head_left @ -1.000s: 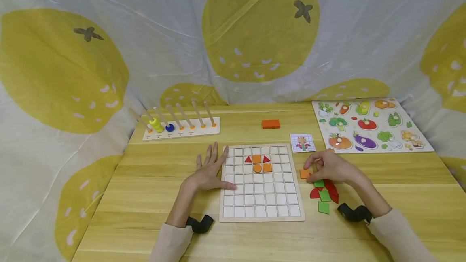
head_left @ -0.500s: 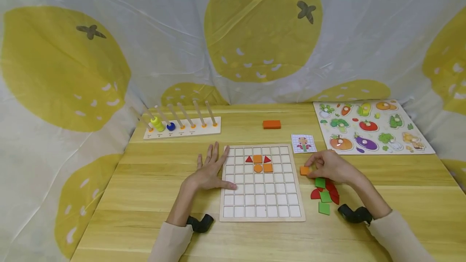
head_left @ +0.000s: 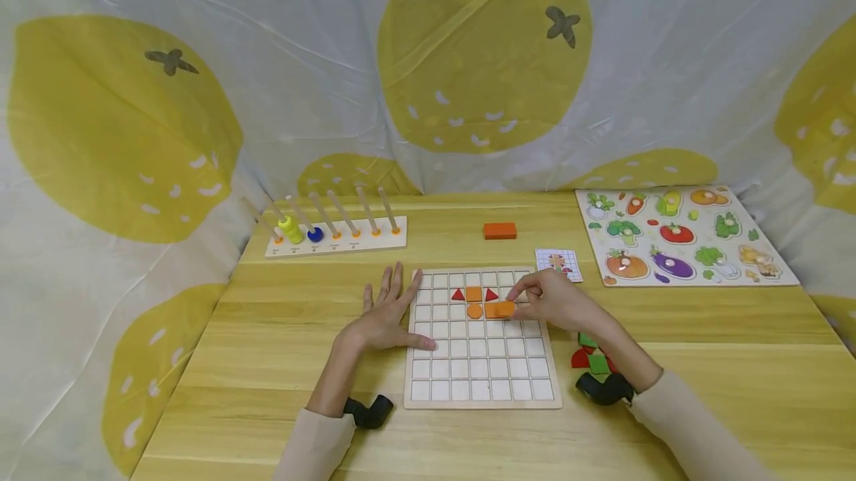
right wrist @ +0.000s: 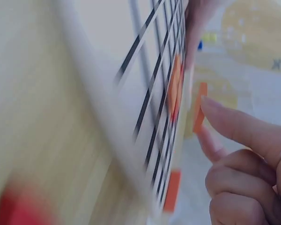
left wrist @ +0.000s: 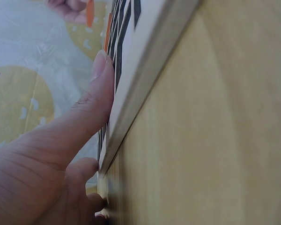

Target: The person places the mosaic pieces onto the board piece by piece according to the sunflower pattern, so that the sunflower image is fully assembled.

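Board, pale wood, gridded, lying flat (head_left: 461, 369): flanked by both hands. Left hand (head_left: 381, 323): fingers spread, thumb laid over the board's left edge. Right hand (head_left: 558, 304), the nearer: a thin orange square tile (right wrist: 199, 111) is pinched by thumb and fingertip, no long axis being evident. The pinched tile is held leftward of that hand, raised over the grid; in the head view, a matching orange square tile, laid flat (head_left: 490, 310), is partly overlapped by it.

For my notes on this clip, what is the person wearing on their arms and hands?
The left sleeve and right sleeve are plain beige, ending short of the wrists. A black, bent device sits by the left wrist, a similar black one by the right. The left hand and right hand are ungloved.
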The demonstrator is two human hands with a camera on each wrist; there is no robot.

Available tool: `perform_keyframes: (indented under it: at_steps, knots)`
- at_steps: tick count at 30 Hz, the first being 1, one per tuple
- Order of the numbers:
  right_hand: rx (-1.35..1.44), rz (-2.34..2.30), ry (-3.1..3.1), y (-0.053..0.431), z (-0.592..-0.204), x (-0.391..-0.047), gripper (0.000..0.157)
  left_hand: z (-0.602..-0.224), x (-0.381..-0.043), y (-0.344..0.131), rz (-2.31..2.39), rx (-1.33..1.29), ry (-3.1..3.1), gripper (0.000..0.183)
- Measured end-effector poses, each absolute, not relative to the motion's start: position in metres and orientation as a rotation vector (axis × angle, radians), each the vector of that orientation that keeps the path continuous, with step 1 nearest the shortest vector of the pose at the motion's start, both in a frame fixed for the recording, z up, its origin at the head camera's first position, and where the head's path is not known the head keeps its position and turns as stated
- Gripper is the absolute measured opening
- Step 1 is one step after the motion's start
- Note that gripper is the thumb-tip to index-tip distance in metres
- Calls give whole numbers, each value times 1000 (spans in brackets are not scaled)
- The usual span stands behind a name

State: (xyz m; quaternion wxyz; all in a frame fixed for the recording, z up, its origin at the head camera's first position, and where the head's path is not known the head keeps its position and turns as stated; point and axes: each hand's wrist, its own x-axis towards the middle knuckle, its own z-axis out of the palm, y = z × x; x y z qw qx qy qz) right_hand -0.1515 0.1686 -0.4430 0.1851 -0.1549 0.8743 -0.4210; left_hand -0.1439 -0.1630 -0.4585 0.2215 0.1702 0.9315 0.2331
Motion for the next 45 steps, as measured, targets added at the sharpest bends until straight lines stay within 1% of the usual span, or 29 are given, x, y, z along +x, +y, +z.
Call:
perform_keyframes:
  at_steps: [7, 14, 20, 32, 45]
  knots:
    - [-475, -1188, 2460, 124, -444, -160, 18, -458, -145, -161, 653, 473, 2563, 127]
    - [-393, -1173, 2456, 99, -445, -165, 17, -458, -146, -162, 626, 464, 2567, 127]
    - [-370, -1162, 2455, 94, -445, -166, 18, -458, -146, -161, 625, 459, 2565, 127]
    - [-434, -1159, 2476, 96, -447, -168, 12, -458, -145, -160, 615, 459, 2571, 128]
    - [-439, -1133, 2499, 86, -452, -171, 14, -458, -143, -163, 608, 447, 2571, 128]
